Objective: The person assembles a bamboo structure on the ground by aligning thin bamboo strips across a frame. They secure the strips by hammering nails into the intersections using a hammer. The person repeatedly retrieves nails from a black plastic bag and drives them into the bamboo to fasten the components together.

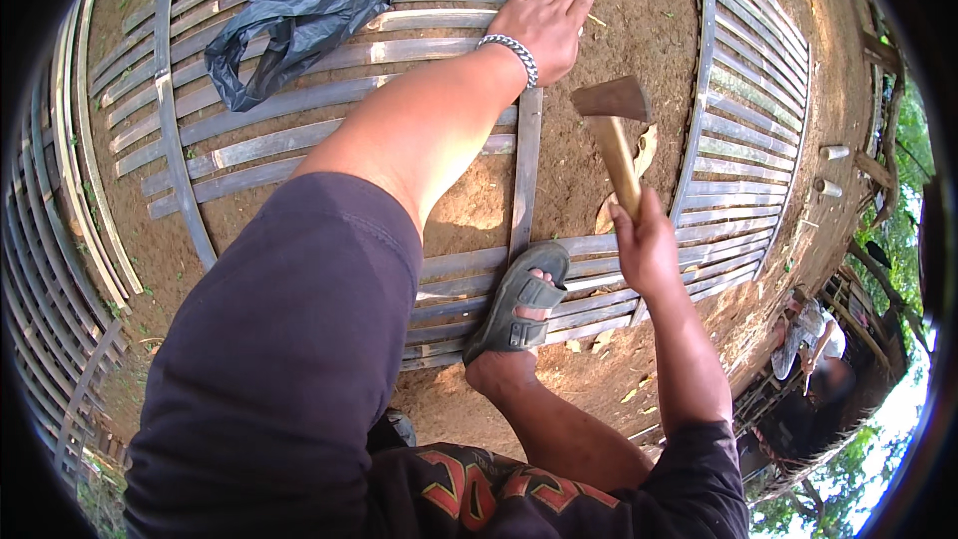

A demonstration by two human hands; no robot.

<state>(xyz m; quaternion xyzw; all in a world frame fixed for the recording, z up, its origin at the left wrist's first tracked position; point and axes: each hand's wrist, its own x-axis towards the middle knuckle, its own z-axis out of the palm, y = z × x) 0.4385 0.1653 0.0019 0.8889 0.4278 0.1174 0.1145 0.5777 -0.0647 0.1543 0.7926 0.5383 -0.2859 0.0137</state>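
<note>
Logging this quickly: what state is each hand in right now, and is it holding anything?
Left hand: open, fingers extended, laid over a long strip; nothing visibly grasped.
Right hand: closed, holding a hatchet by its handle.

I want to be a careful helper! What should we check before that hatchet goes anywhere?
1. Right hand holding the hatchet by its wooden handle: ok.
2. Left hand apart from the hatchet head: ok, there is a gap, though the hand is bare.
3. Left hand pressing firmly on the long crosspiece: cannot tell; it is at the strip, but pressure doesn't show.
4. Toes covered: not ok, they show through the open sandal on the slats.
5. Black plastic bag away from the hatchet: ok, it lies left of the left hand.
6. Hatchet head tight on its handle: cannot tell.
</note>
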